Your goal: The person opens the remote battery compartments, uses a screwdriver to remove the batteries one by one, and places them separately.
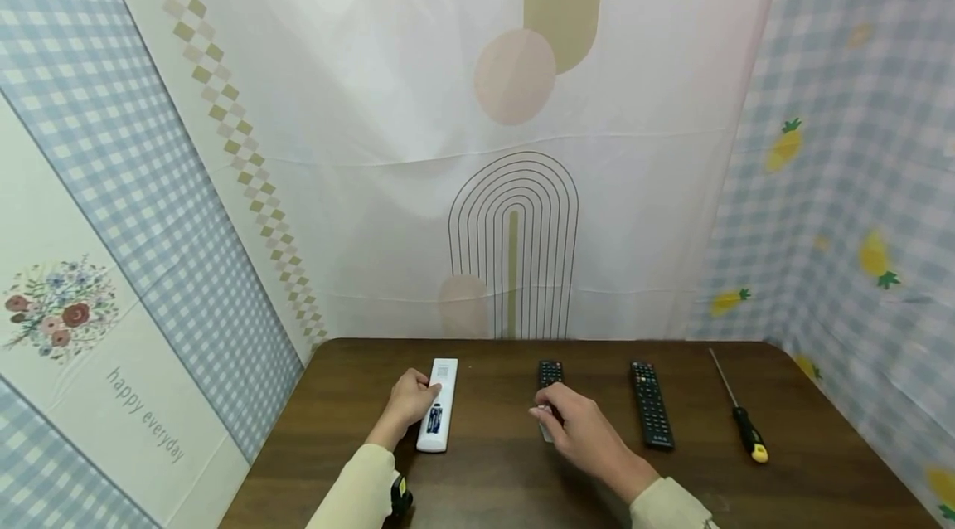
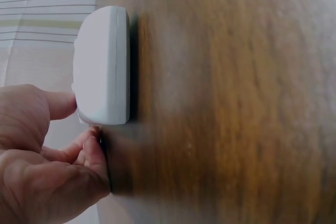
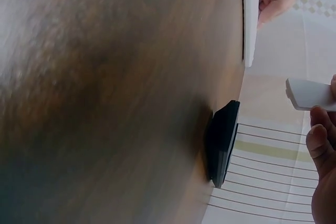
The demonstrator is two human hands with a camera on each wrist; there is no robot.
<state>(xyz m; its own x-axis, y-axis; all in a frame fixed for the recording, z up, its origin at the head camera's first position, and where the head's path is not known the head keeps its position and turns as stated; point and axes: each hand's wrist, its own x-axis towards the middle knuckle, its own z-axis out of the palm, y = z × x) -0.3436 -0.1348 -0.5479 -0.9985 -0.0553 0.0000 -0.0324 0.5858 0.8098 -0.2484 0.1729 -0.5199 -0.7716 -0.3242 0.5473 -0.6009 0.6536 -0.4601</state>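
Note:
A white remote control (image 1: 446, 398) lies back side up on the wooden table, its battery compartment uncovered with dark batteries (image 1: 435, 419) inside. My left hand (image 1: 409, 398) holds it by the left edge, thumb on top and the other fingers curled low beside it. In the right wrist view, a small white battery cover (image 3: 310, 94) is pinched between the thumb and fingers of my right hand (image 1: 585, 434), raised above the table. Behind that hand lies a black remote control (image 1: 550, 373), its lower part hidden from the head view.
Farther right are a second black remote control (image 1: 652, 405) with many buttons and a screwdriver (image 1: 748, 434) with a black and yellow handle. A black and yellow object (image 1: 400, 496) shows by the left sleeve. Patterned cloth (image 1: 388, 247) hangs behind the table.

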